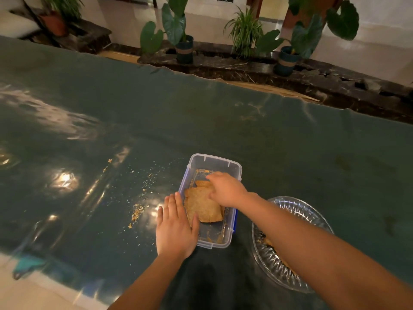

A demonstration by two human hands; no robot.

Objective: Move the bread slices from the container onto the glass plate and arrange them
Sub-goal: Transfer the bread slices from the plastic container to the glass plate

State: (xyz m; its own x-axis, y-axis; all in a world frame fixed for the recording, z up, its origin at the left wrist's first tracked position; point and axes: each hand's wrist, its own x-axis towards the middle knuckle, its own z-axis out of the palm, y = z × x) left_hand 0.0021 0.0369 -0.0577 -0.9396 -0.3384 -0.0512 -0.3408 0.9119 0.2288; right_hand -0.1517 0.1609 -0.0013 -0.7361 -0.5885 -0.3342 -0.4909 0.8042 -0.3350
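A clear plastic container (214, 163) with blue clips sits on the green table, holding brown toasted bread slices (202, 206). My left hand (175, 227) presses flat against the container's left wall, fingers together, thumb over the rim. My right hand (225, 189) reaches down into the container, its fingers touching the top of the bread slices; whether they have closed on a slice is hidden. To the right stands the cut-glass plate (266, 253), with a bit of bread (268, 241) showing under my right forearm.
Crumbs (136, 212) lie scattered on the glossy green table cover left of the container. The table's far edge runs past a dark stone ledge with potted plants (184, 49). The near-left table edge drops to a pale floor.
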